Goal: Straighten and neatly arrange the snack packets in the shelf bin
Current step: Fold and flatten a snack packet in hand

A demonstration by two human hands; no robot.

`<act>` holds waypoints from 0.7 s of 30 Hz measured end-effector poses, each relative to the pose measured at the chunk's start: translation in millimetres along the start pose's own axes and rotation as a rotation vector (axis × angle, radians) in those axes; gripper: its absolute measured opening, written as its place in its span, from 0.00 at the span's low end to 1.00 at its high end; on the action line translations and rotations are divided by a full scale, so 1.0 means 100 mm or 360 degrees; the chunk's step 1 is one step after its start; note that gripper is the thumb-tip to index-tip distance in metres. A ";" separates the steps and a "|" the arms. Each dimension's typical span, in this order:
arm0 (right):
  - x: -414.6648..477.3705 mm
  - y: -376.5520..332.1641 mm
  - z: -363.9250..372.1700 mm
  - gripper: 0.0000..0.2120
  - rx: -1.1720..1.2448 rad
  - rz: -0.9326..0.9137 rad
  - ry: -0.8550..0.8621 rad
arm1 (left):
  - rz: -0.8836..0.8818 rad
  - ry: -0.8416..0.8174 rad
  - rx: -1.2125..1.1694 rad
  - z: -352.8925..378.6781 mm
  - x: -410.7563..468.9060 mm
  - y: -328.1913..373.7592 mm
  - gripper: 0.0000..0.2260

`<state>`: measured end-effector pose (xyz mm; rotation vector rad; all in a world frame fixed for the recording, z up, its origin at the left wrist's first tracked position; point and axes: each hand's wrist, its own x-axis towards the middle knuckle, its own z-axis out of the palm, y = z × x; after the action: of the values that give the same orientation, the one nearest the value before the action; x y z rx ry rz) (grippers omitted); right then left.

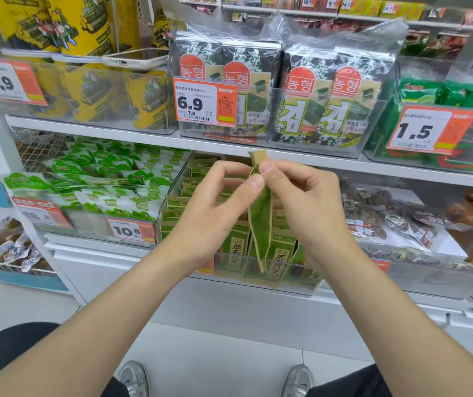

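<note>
Head view: my left grip [218,207] and right grip [307,202] both pinch top of flat green-and-tan foil snack packet [260,216], which hangs edge-on over front rows of clear plastic shelf bin [295,285]. Packet likely light, floppy, crinkly; best held by sealed top edge. White upper shelf lip [373,169] close overhead; open room toward me.

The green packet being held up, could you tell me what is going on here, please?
A person at a shop shelf pinches one green packet near its top with the left hand and the right hand, holding it edge-on in front of the clear bin. The matching packets stand in rows inside the bin; this one is not yet among them.
</note>
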<state>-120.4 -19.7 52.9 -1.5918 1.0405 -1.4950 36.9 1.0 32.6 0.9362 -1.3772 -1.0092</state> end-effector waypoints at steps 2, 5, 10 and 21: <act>-0.02 0.00 0.00 0.05 0.0001 0.0058 -0.0013 | 0.0019 0.0043 0.0018 -0.01 -0.01 0.01 0.07; -0.03 0.01 0.01 0.06 -0.0069 0.0058 -0.0016 | -0.0053 0.0099 -0.0080 -0.02 -0.01 0.03 0.09; -0.08 -0.01 0.09 0.13 -0.0220 -0.0203 0.0077 | -0.0013 -0.0086 -0.0151 -0.03 -0.05 0.16 0.18; -0.08 0.01 0.09 0.10 -0.0117 -0.0031 0.0027 | -0.0089 -0.0003 -0.0120 -0.08 -0.04 0.13 0.10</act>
<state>-111.5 -13.0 48.1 -1.6469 1.1037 -1.5010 44.8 8.2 44.1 0.9224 -1.3118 -1.0972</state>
